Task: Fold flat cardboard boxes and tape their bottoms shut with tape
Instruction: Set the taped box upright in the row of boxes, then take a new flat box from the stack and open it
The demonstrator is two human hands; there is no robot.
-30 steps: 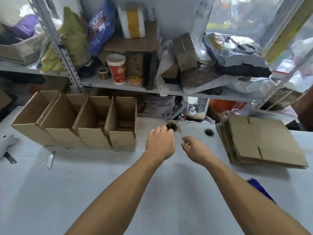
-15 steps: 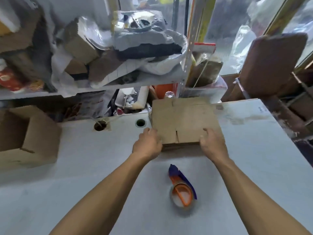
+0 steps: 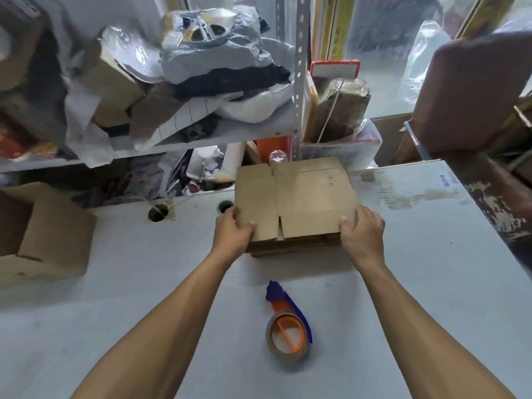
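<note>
One stack of flat cardboard boxes (image 3: 296, 208) is being held at the far middle of the white table (image 3: 431, 283), and how many sheets are lying in it cannot be counted from the layered edges showing at its near side. The top sheet is lying flat, with its longer side running left to right across the table and its slit flap edge being turned toward the person. Two hands are being used. The near left corner of the stack is being gripped by the left hand (image 3: 231, 233), with the thumb laid on the top sheet and the fingers curled round the left edge. The near right corner is being gripped by the right hand (image 3: 361, 234), with the thumb pressed on top and the fingers wrapped down the side.

One roll of tape in an orange and blue dispenser (image 3: 289, 331) is lying on the table nearer the person, well apart from the stack and between the two forearms, with its blue end pointing away toward the stack. One folded, open box (image 3: 49, 237) is being seen at the left edge of the table. Two round holes (image 3: 157, 212) are showing in the tabletop left of the stack.
</note>
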